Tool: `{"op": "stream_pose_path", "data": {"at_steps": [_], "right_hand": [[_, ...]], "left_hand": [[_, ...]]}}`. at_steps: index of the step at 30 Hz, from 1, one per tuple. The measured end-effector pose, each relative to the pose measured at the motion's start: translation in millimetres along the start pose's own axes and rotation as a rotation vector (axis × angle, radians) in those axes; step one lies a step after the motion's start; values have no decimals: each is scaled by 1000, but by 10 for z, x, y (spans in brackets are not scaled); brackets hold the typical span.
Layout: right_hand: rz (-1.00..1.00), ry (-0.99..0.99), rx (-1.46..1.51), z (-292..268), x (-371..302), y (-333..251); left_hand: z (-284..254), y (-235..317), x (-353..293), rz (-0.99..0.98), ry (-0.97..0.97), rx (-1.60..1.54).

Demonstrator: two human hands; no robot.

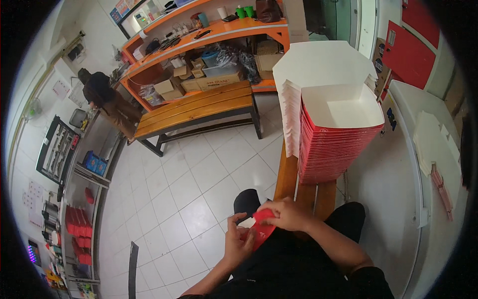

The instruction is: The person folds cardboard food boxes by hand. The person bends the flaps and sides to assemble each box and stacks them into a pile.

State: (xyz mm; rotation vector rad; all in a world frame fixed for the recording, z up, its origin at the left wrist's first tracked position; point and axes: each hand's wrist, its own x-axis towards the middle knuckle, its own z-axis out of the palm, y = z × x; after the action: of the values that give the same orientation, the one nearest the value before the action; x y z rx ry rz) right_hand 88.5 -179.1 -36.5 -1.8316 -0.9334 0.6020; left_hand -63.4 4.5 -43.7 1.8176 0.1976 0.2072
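Over my lap, both hands hold a small red cardboard box (263, 235), partly folded and largely covered by my fingers. My left hand (237, 245) grips its left side, thumb against the red face. My right hand (293, 215) pinches a red flap at the upper edge. Ahead of my right hand, a tall stack of red boxes with white insides (338, 154) stands on a wooden bench (326, 198). Behind and left of that stack lies a pile of flat cardboard blanks (323, 62), white side up.
A white freezer-like cabinet (393, 219) flanks my right side, with more blanks (432, 144) on top. Across the tiled floor (194, 194) stands another wooden bench (199, 110) before an orange counter (219, 31). Another person (102, 92) works at far left, near shelves holding red boxes (78, 222).
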Motion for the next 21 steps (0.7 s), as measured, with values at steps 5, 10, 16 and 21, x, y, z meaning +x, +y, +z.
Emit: {"op": "stream_pose_path", "data": {"at_steps": [5,10,16,21], "right_hand": [[-16,-338,-245,-108,-81,-241],[199,-160,-415,-360,-310,-955],[-101,208,-863,-1021,-737,-1313],[-372,356,-740,-1543,-903,-1363]], "left_hand": [[14,72,16,188,-7,328],[-83,191,221,624,124,597],[-562,533,698,81,31,-476],[-663,1282,1133,443,-150,-365]]}}
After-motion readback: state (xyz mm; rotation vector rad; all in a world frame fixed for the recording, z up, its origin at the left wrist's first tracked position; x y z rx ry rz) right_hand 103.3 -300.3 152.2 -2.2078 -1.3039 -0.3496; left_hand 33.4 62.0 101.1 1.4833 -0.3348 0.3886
